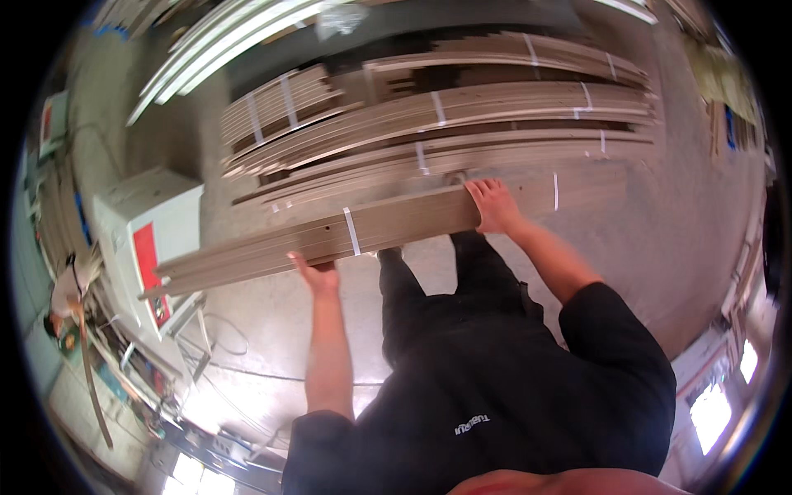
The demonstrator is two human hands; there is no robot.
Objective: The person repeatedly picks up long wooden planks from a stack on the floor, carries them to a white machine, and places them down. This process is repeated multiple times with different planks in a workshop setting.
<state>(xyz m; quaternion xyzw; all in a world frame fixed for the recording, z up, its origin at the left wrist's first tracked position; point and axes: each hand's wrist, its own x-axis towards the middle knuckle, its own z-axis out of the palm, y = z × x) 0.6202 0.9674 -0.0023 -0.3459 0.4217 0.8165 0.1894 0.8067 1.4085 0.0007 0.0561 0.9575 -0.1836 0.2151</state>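
Observation:
A long bundle of brown wooden boards (404, 221), bound with white straps, lies across in front of my body, its left end lower in the picture. My left hand (317, 274) grips its near edge left of the middle, thumb showing and the other fingers hidden by the boards. Over the top of the bundle, right of the middle, my right hand (495, 206) is closed with its fingers on the boards. Just beyond lie more strapped bundles of boards (487, 103), stacked in rows on the floor.
A white cabinet-like machine (169, 210) with a red panel stands at the left, near the bundle's end. Long white strips (235, 41) lie at the far left. Another person (70, 293) is at the left rim. A thin cable (227, 334) runs along the floor.

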